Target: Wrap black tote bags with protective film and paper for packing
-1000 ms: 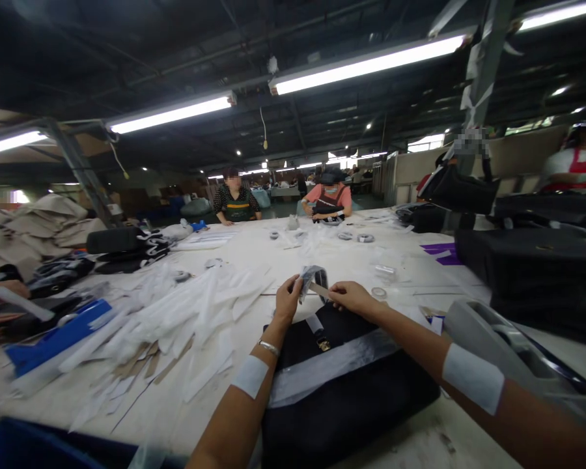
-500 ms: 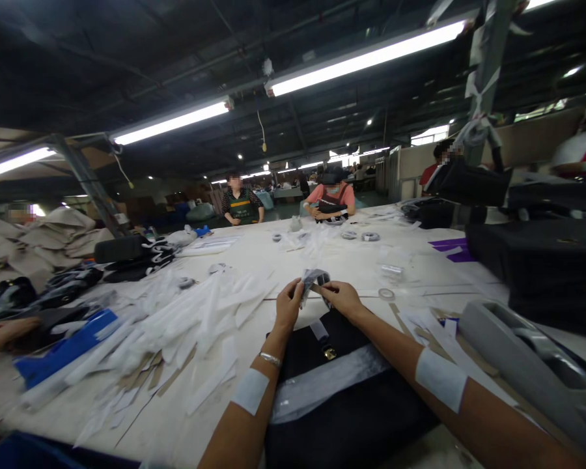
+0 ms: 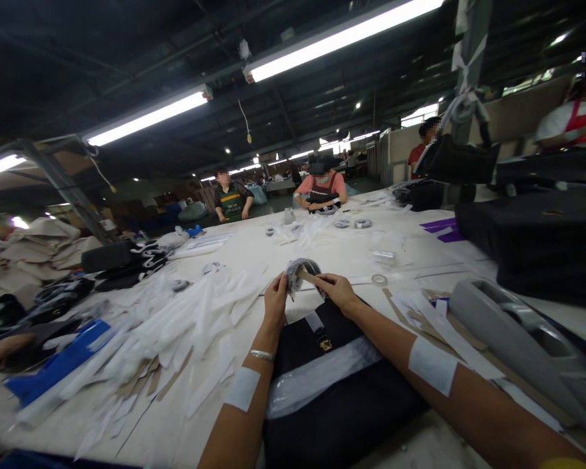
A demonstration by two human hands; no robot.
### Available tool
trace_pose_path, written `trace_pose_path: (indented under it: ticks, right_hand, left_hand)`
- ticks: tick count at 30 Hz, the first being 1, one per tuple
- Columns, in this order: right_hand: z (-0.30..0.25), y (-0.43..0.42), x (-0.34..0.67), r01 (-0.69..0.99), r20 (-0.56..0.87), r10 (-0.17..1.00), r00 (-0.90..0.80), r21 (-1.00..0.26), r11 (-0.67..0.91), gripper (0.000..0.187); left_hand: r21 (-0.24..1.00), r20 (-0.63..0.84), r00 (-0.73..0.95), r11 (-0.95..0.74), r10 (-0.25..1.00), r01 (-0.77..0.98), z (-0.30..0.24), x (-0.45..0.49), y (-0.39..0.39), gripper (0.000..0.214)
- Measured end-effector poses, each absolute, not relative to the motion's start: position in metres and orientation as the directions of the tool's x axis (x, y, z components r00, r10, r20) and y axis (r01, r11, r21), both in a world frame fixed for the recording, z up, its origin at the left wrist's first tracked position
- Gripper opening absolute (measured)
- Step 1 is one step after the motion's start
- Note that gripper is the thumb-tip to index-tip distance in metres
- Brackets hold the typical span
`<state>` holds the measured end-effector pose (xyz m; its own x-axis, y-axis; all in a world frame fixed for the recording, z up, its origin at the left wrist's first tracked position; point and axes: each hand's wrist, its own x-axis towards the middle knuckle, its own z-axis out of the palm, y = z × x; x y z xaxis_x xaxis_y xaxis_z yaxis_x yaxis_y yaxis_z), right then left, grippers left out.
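A black handbag (image 3: 342,404) lies on the white table (image 3: 332,254) in front of me, with a clear plastic band across it and a gold clasp (image 3: 325,343). Its handle (image 3: 303,268), wrapped in clear plastic, stands up at the far end. My left hand (image 3: 275,301) pinches the left side of the handle wrap. My right hand (image 3: 336,290) pinches a tan strip (image 3: 306,276) against the handle from the right. Both wrists carry white patches.
Heaps of white paper strips (image 3: 185,312) spread to my left, past them a blue tray (image 3: 49,365) and another person's hand (image 3: 0,352). A grey tape dispenser (image 3: 512,339) sits right, black bags (image 3: 537,241) behind. Two people sit across the table.
My view has shifted a little to the right and down. Both hands stay on the handle wrap, and the right fingers have worked the tan strip slightly along it.
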<state>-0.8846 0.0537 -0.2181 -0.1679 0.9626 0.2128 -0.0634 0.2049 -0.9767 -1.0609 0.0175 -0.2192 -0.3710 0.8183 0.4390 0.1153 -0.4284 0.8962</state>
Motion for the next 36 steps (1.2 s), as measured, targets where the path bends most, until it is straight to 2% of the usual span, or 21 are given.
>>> trace_pose_path:
  ticks: [6,16,21,27,32,36]
  right_hand:
    - [-0.219,0.053,-0.885,-0.038,0.198,0.97,-0.143,-0.98,0.194,0.028]
    - [-0.215,0.049,-0.886,-0.029,0.19,0.969,-0.157,-0.982,0.188,0.023]
    - [-0.211,0.052,-0.888,-0.093,0.167,0.971,-0.173,-0.984,0.153,0.02]
    - [-0.214,0.055,-0.891,-0.265,0.081,0.959,-0.272,-0.964,0.007,0.013]
    - [-0.209,0.047,-0.883,-0.358,0.038,0.885,-0.464,-0.922,-0.148,0.023]
    - [-0.206,0.043,-0.878,-0.384,0.028,0.865,-0.501,-0.903,-0.193,0.03]
  left_hand:
    - [0.894,0.447,-0.349,-0.429,0.824,0.132,-0.217,-1.057,0.015,0.042]
    - [0.874,0.485,-0.33,-0.432,0.81,0.223,-0.212,-1.057,0.01,0.04]
    - [0.845,0.506,-0.215,-0.431,0.835,0.316,-0.212,-1.048,0.009,0.037]
    - [0.825,0.508,-0.142,-0.432,0.85,0.364,-0.215,-1.04,0.011,0.037]
    - [0.808,0.524,-0.164,-0.427,0.836,0.406,-0.212,-1.041,0.01,0.036]
    - [0.797,0.524,-0.177,-0.407,0.833,0.446,-0.209,-1.038,0.006,0.036]
